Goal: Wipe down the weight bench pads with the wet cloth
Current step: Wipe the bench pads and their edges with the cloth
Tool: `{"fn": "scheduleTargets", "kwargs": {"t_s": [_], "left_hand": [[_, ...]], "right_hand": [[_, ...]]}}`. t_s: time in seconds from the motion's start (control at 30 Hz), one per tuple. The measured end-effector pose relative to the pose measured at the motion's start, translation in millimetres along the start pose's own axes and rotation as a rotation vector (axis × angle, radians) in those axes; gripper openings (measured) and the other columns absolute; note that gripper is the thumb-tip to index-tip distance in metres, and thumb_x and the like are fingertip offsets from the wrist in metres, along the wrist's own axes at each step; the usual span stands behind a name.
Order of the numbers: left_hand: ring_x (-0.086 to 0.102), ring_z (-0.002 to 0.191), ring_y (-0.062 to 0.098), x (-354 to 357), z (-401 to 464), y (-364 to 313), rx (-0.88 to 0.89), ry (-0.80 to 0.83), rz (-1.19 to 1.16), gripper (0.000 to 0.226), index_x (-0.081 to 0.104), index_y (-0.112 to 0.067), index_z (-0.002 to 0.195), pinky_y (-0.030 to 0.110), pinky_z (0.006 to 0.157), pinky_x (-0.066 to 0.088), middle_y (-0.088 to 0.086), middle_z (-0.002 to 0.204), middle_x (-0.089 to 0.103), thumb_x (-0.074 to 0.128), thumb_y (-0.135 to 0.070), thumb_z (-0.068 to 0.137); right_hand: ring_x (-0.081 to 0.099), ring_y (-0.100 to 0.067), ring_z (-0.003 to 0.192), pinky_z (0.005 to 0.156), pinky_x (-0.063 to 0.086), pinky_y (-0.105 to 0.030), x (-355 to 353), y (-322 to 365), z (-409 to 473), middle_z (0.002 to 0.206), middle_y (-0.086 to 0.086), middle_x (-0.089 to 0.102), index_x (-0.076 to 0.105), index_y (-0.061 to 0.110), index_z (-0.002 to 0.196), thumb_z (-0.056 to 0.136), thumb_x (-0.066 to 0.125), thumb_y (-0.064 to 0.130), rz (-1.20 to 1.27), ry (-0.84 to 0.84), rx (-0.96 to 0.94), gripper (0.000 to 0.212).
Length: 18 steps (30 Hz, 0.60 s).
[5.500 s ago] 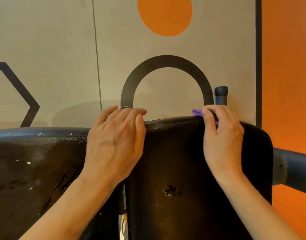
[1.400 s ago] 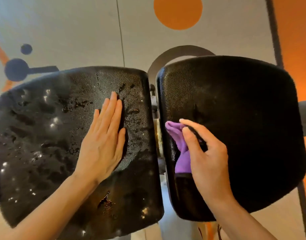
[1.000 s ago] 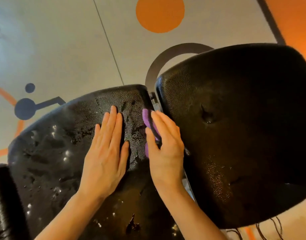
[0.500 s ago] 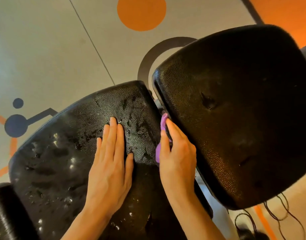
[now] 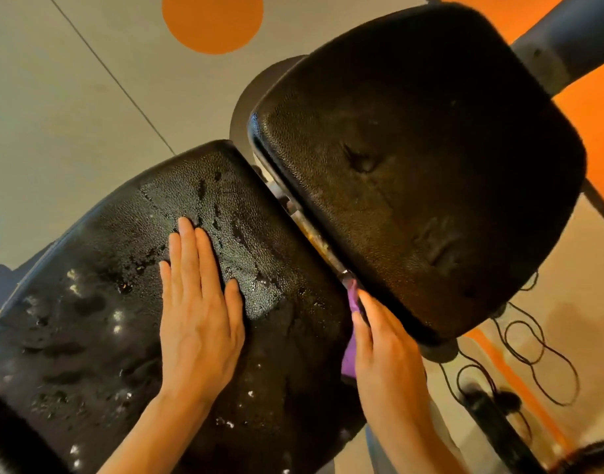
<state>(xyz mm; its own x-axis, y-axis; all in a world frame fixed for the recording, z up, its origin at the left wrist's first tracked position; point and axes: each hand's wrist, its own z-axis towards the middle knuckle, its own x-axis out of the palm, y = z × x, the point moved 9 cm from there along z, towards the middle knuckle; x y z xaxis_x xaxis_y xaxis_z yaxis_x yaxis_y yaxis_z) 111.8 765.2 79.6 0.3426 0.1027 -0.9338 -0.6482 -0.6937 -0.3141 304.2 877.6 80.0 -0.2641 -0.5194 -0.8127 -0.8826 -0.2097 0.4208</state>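
Two black textured bench pads fill the view. The left pad (image 5: 98, 302) glistens with water drops. The right pad (image 5: 430, 165) looks duller, with a small dent near its middle. My left hand (image 5: 199, 313) lies flat on the left pad, fingers straight and together. My right hand (image 5: 386, 350) holds the purple cloth (image 5: 351, 299) in the narrow gap between the pads, against the left pad's right edge. Most of the cloth is hidden by the hand and the right pad.
A rusty metal frame bar (image 5: 314, 234) shows in the gap. A dark padded roller (image 5: 574, 32) sticks out at the upper right. Black cords (image 5: 533, 350) lie coiled on the floor at the lower right. The floor (image 5: 71, 114) is grey with orange and dark markings.
My right hand has slid with the cloth along the gap toward me, down the left pad's edge. My left hand stays flat on the left pad. The view has tilted further.
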Motion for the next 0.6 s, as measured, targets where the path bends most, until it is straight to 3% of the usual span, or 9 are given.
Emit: {"fn": "scheduleTargets", "kwargs": {"t_s": [0.07, 0.17, 0.27, 0.4, 0.53, 0.6], "left_hand": [[-0.011, 0.152, 0.026, 1, 0, -2, 0.004, -0.003, 0.012, 0.063, 0.003, -0.001, 0.155, 0.040, 0.124, -0.002, 0.013, 0.164, -0.010, 0.024, -0.028, 0.102], [-0.014, 0.152, 0.024, 2, 1, 0, -0.009, 0.000, 0.024, 0.063, -0.003, -0.004, 0.156, 0.037, 0.123, -0.006, 0.012, 0.164, -0.013, 0.022, -0.029, 0.104], [-0.018, 0.151, 0.020, 4, 2, 1, -0.002, 0.019, 0.007, 0.068, -0.010, -0.009, 0.155, 0.030, 0.121, -0.013, 0.008, 0.163, -0.019, 0.031, -0.029, 0.105], [-0.016, 0.151, 0.020, 0, 0, -3, 0.015, -0.010, -0.008, 0.063, -0.007, -0.009, 0.156, 0.025, 0.120, -0.015, 0.008, 0.164, -0.015, 0.023, -0.031, 0.104], [-0.017, 0.151, 0.019, 0, 0, -5, 0.024, -0.004, -0.015, 0.066, -0.005, -0.008, 0.156, 0.025, 0.120, -0.015, 0.009, 0.164, -0.014, 0.020, -0.035, 0.101], [-0.017, 0.151, 0.020, -1, 0, -5, 0.025, -0.018, -0.013, 0.066, -0.004, -0.007, 0.156, 0.027, 0.120, -0.014, 0.010, 0.164, -0.014, 0.019, -0.036, 0.101]], "right_hand": [[0.051, -0.015, 0.124, 0.097, 0.034, -0.018, 6, 11, 9, 0.133, 0.003, 0.056, 0.049, 0.020, 0.136, 0.099, 0.041, 0.021, 0.007, 0.040, 0.059, 0.037], [0.049, -0.016, 0.123, 0.101, 0.042, -0.031, 17, 102, 53, 0.134, 0.000, 0.054, 0.046, 0.017, 0.136, 0.097, 0.044, 0.017, 0.056, -0.061, -0.131, 0.039], [0.050, -0.021, 0.120, 0.098, 0.041, -0.033, 29, 165, 91, 0.131, -0.006, 0.054, 0.045, 0.011, 0.134, 0.096, 0.043, 0.015, 0.103, -0.092, -0.232, 0.038], [0.049, -0.018, 0.122, 0.101, 0.044, -0.032, 24, 89, 50, 0.133, -0.002, 0.052, 0.037, 0.015, 0.141, 0.094, 0.043, 0.017, 0.044, 0.016, -0.242, 0.048], [0.046, -0.011, 0.128, 0.101, 0.036, -0.019, -8, -34, -24, 0.141, 0.005, 0.049, 0.036, 0.026, 0.144, 0.100, 0.038, 0.020, 0.028, 0.116, 0.017, 0.044], [0.050, -0.014, 0.123, 0.098, 0.038, -0.021, -13, -37, -29, 0.134, 0.003, 0.055, 0.043, 0.023, 0.140, 0.100, 0.035, 0.018, 0.019, 0.088, 0.034, 0.041]]}}
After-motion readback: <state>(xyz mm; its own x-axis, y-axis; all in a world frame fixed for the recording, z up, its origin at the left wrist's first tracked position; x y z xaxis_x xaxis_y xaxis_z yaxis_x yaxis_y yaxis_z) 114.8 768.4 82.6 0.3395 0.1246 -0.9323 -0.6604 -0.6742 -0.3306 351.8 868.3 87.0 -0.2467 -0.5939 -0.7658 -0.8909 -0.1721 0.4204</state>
